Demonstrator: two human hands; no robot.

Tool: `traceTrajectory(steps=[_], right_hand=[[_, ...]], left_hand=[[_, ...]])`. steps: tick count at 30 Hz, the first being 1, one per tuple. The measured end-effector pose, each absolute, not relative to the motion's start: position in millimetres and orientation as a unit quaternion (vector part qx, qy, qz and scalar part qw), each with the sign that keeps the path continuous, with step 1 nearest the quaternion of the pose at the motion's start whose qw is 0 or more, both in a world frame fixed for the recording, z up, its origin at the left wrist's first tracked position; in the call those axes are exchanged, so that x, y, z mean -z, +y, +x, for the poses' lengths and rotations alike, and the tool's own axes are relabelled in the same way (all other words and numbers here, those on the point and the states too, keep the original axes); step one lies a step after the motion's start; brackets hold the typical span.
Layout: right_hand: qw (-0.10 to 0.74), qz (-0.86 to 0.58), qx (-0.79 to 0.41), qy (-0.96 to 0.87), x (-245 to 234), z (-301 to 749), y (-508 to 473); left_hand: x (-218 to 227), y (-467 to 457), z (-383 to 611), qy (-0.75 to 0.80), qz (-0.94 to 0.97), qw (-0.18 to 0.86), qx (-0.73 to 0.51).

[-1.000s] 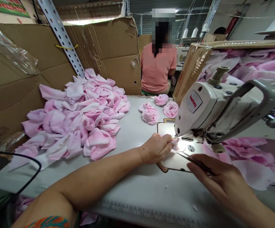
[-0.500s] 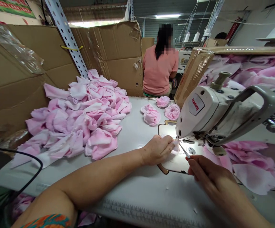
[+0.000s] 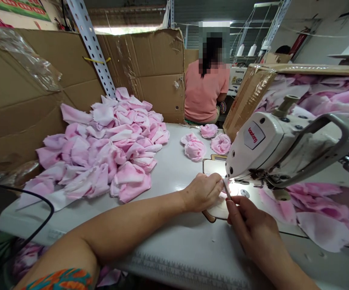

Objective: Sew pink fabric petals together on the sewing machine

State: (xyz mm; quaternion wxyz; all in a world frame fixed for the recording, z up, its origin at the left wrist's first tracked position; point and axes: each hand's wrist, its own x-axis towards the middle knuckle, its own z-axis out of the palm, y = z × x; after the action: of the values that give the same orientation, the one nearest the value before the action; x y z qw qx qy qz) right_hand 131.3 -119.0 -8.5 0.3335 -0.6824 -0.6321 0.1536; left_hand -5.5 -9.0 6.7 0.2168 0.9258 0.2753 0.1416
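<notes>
My left hand (image 3: 203, 192) rests on the white table by the needle of the white sewing machine (image 3: 279, 145), its fingers pinched on a small pink fabric piece (image 3: 226, 187) under the machine's head. My right hand (image 3: 248, 223) is closed around thin metal tweezers (image 3: 226, 188), whose tip points up at that same piece right beside my left fingers. The lit needle plate (image 3: 240, 192) lies just right of both hands.
A big heap of pink fabric pieces (image 3: 108, 149) covers the table's left. Three finished pink rosettes (image 3: 206, 143) lie beyond the machine. Cardboard boxes (image 3: 150, 68) wall the left and back. A person in a salmon shirt (image 3: 206, 94) sits with their back turned.
My right hand has moved left and turned the tweezers upright, bringing their tip to the fabric at my left fingers. The left hand has stayed put.
</notes>
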Motion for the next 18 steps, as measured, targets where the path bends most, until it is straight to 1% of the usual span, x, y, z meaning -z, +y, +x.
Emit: traceTrajectory(steps=[8,15,18], right_hand=[[0.367,-0.671,-0.105,-0.635,28,133,-118],[0.345,-0.689,-0.118,-0.626,25,128,-119],[0.351,-0.690,-0.137,-0.618,21,127,-120]], left_hand=[[-5,-10,-5,0.279,0.926,0.199,-0.157],[-3,-11,-6,0.273,0.929,0.184,-0.166],[-2,-11,-6,0.265,0.933,0.174,-0.171]])
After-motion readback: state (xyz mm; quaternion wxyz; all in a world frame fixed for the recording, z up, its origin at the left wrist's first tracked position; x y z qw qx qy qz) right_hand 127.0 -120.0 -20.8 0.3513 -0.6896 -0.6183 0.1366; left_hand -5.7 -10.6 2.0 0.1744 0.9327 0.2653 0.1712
